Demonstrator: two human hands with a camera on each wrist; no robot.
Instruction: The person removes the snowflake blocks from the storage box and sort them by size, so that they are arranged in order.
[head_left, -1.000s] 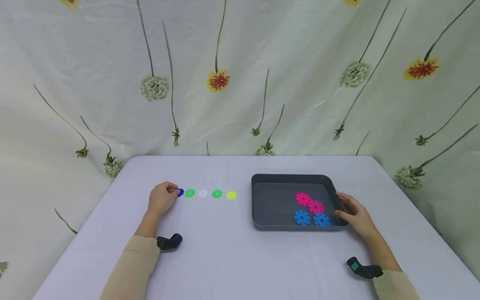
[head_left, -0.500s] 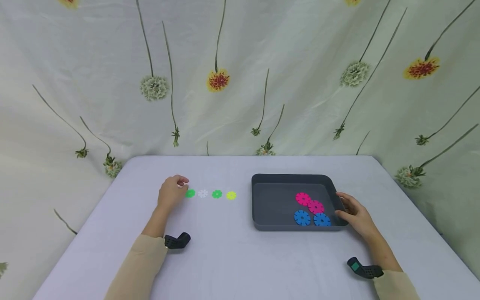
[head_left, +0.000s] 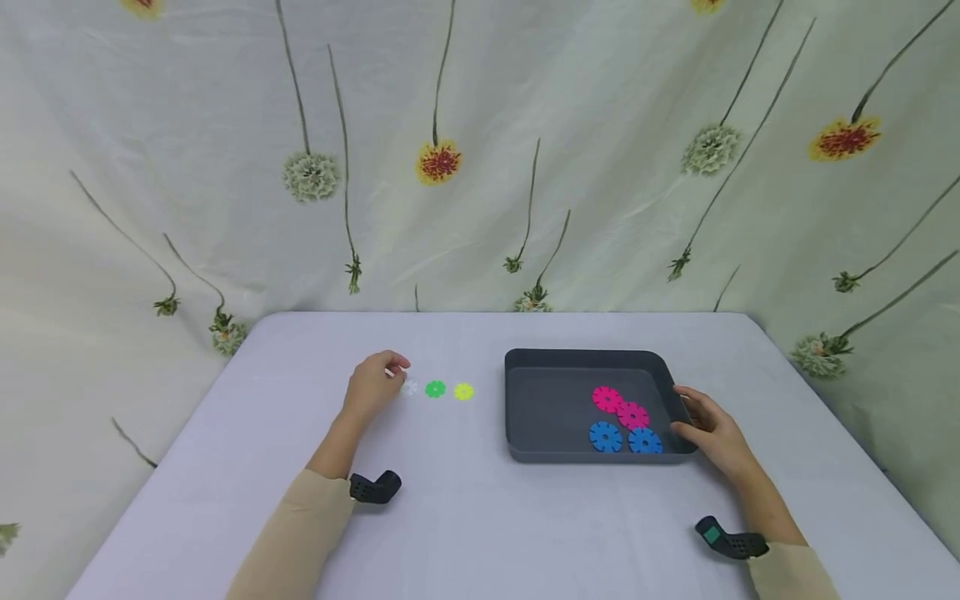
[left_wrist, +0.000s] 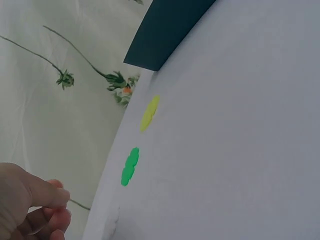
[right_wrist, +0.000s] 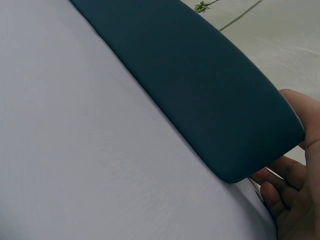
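Observation:
My left hand [head_left: 371, 387] hovers over the left end of a row of small notched discs, with its fingers loosely bent. Nothing shows between thumb and fingers in the left wrist view. Just beyond its fingertips lies a partly covered white disc [head_left: 409, 387], then a green disc [head_left: 435, 389] and a yellow disc [head_left: 463, 392]. Any discs farther left are hidden behind the hand. My right hand [head_left: 716, 433] grips the right end of a dark grey tray [head_left: 547, 457], thumb and fingers about its wall.
Inside the tray lie two pink discs, one [head_left: 607, 399] touching the other [head_left: 633, 415], and two larger blue discs, one left [head_left: 605, 437] and one right [head_left: 645, 441]. A flower-printed cloth [head_left: 480, 233] hangs behind the white table [head_left: 480, 533].
My left hand has moved right along the row from the dark blue disc. It now covers where that disc and the leftmost green one lay. The right hand and tray stay put.

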